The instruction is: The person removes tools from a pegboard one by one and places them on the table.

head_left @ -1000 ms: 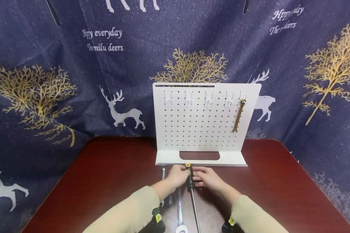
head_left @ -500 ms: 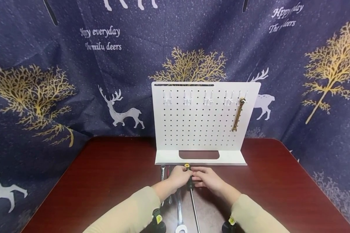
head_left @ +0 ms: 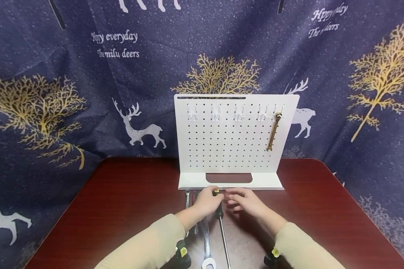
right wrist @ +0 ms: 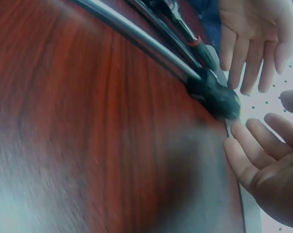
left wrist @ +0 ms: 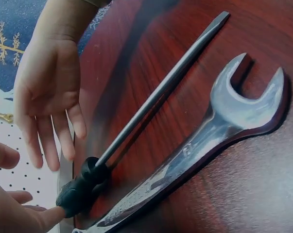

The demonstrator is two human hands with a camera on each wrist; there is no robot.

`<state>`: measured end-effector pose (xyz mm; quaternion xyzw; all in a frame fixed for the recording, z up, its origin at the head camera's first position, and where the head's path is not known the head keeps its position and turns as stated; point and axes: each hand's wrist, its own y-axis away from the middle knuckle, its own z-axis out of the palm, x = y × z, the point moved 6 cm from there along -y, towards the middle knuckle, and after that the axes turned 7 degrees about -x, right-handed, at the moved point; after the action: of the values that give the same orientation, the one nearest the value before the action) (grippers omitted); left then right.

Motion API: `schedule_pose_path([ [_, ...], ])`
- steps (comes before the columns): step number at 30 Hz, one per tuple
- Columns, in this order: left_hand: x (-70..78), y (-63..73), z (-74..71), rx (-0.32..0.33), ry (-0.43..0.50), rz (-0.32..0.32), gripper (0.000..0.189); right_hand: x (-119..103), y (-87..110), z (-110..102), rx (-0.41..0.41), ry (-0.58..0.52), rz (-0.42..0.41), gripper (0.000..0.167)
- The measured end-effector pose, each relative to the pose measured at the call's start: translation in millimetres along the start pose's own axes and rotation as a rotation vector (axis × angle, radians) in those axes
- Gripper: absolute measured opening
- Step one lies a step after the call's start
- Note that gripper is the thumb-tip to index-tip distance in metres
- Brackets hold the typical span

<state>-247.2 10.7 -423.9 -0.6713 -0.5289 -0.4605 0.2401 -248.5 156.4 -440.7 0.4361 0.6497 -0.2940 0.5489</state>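
A long flat-tipped screwdriver [left wrist: 158, 92] with a black handle [right wrist: 214, 96] lies on the table, its handle end close to the pegboard base. My left hand [head_left: 207, 201] is over the left side of the handle, partly covering it in the head view. One left fingertip [left wrist: 54, 214] meets the handle in the left wrist view, while the other fingers are not curled round it. To the right of the handle, my right hand [head_left: 247, 204] hovers with loose, spread fingers and holds nothing. Left of the screwdriver lies a big chrome combination wrench [head_left: 207, 241], partly under my left arm.
A white pegboard [head_left: 229, 149] stands behind my hands, with clear hooks [head_left: 239, 114] along its top. A brass-coloured wrench [head_left: 274, 132] hangs at its right. Further left lie a smaller wrench [head_left: 187, 200] and a tool with a red band [right wrist: 195, 42].
My right hand has drawn back to the right from the screwdriver handle. My left hand has shifted slightly forward, covering more of the handle's top end.
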Motion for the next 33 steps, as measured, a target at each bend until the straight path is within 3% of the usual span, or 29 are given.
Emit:
schedule_pose_path([
  [5, 12.3, -7.6, -4.3, 0.033, -0.039, 0.08, 0.048, -4, 6.5, -22, 0.064, 0.104, 0.0, 0.041],
  [17, 51.4, -31.5, -8.6, 0.055, -0.016, 0.191, 0.047, -3, 17.4, -78, 0.297, 0.124, 0.074, 0.042],
  [27, 79.7, -54.8, 2.4, 0.076, 0.034, 0.282, 0.047, -10, 22.3, -111, 0.473, 0.223, 0.03, 0.045],
  [33, 93.4, -67.6, 9.5, 0.105, 0.067, 0.296, 0.05, -10, 23.1, -124, 0.519, 0.266, 0.007, 0.047],
])
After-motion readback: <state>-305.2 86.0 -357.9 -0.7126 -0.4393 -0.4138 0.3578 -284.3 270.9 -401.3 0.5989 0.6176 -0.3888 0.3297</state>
